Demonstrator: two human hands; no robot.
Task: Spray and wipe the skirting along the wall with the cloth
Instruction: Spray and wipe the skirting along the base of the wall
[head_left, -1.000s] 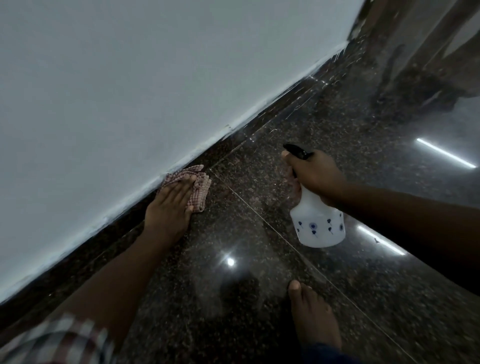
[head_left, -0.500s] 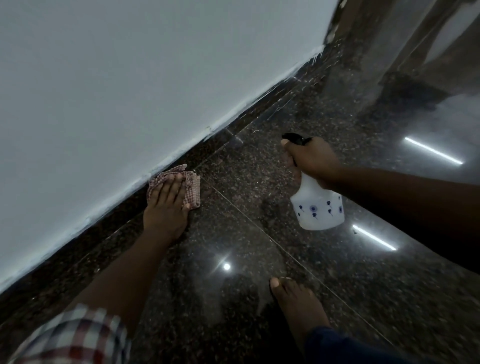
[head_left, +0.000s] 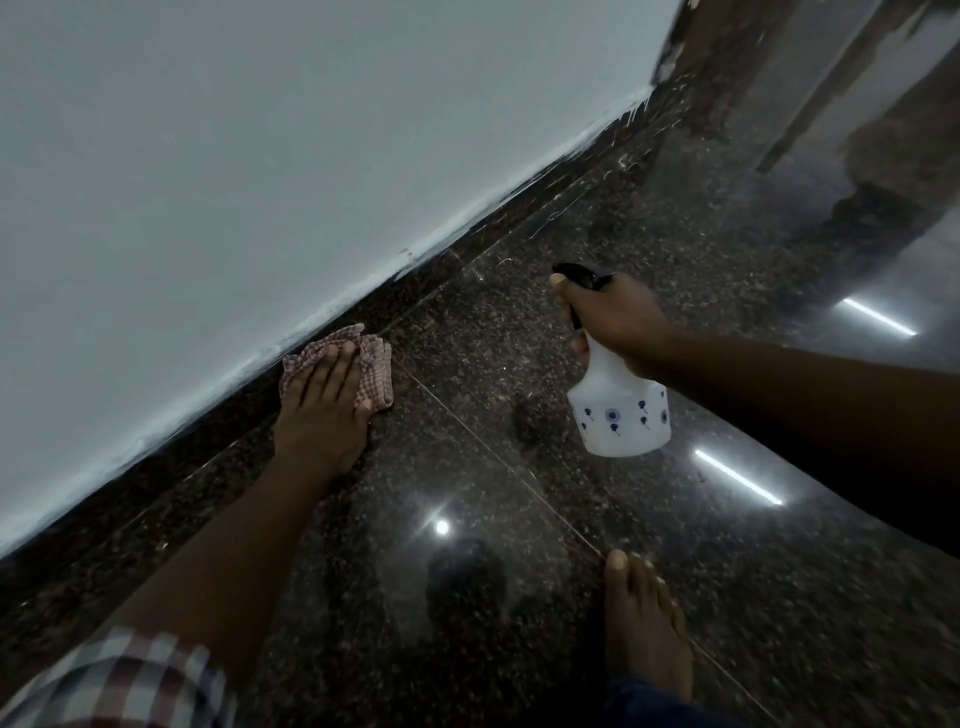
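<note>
A dark speckled granite skirting runs diagonally along the foot of the white wall. My left hand lies flat, fingers straight, and presses a red checked cloth against the skirting where it meets the floor. My right hand grips the neck of a white spray bottle with blue flower prints and a black trigger head, held above the floor to the right of the cloth, nozzle toward the wall.
Polished dark granite floor reflects ceiling lights. My bare foot stands at the bottom centre. At the far right end of the wall stands a brown wooden frame, with dim reflections beside it.
My left hand and the cloth have slid back along the skirting toward me. The bottle stays in my right hand's grip. My foot has shifted on the floor.
</note>
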